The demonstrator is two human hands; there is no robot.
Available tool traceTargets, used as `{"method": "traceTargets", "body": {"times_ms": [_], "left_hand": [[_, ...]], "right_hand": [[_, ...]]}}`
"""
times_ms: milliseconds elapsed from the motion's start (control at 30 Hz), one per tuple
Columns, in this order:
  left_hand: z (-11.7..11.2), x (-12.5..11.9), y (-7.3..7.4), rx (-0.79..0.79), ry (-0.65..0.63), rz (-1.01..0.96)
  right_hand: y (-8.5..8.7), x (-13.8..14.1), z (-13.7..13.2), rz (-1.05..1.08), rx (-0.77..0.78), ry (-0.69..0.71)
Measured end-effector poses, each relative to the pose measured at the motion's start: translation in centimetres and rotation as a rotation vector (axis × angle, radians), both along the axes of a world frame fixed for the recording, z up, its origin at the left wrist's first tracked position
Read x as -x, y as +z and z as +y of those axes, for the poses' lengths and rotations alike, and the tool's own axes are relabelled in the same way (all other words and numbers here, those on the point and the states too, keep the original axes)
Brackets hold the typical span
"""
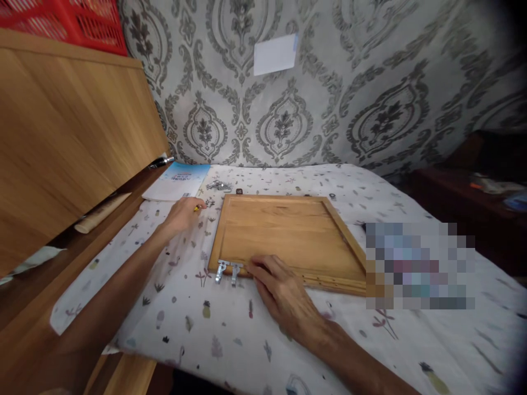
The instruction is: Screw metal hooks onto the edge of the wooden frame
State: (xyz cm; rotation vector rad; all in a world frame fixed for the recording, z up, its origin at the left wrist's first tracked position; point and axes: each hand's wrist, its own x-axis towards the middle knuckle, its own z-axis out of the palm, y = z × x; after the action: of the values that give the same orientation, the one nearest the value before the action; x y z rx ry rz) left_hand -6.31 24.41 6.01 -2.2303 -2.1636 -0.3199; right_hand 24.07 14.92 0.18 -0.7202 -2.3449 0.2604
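A wooden framed panel [284, 236] lies flat on a table covered with a printed white cloth [230, 323]. Two small metal brackets [228, 270] stick out from its near left corner. My right hand [280, 288] rests on the near edge of the panel, fingers bent down against the wood right beside the brackets. My left hand [183, 214] is stretched out to the left of the panel, closed round a small yellow-tipped thing [198, 208] that I cannot make out. Small metal hardware [219, 186] lies just beyond it.
A blue and white booklet [177, 181] lies at the far left of the table. A wooden cabinet [69, 126] stands on the left with a red crate [69, 22] on top. A pen [161, 162] sits by the cabinet. Patterned wallpaper is behind.
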Motion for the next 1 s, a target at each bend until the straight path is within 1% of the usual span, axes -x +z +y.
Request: {"method": "traceTargets", "body": {"times_ms": [100,167,300,433,533,633,767,867,1000], "left_hand": [[2.1,0.2,0.8,0.029,0.008,-0.023],[3.5,0.3,1.0,0.068,0.012,-0.028],[5.4,0.2,0.5,0.113,0.016,-0.008],[6.0,0.1,-0.3,0.124,0.055,0.023],[6.7,-0.2,-0.3,0.136,0.097,0.047],[8.2,-0.6,0.1,0.114,0.142,0.077],[11.0,-1.2,0.5,0.083,0.200,0.120],[12.6,-1.5,0.2,0.080,0.224,0.141],[13.7,-1.8,-0.4,0.087,0.225,0.141]], "right_hand": [[-0.1,0.0,0.0,-0.009,-0.001,-0.007],[-0.2,0.1,0.0,-0.004,0.005,-0.008],[-0.2,0.1,0.0,0.016,0.003,-0.005],[-0.1,0.2,0.0,0.018,0.012,-0.002],[0.1,0.1,-0.1,0.018,0.030,-0.001],[0.1,0.0,-0.1,0.007,0.033,-0.002],[0.1,0.1,0.0,0.007,0.035,-0.005],[0.1,0.1,0.1,0.003,0.037,-0.007],[0.1,0.2,0.0,-0.004,0.047,-0.010]]}}
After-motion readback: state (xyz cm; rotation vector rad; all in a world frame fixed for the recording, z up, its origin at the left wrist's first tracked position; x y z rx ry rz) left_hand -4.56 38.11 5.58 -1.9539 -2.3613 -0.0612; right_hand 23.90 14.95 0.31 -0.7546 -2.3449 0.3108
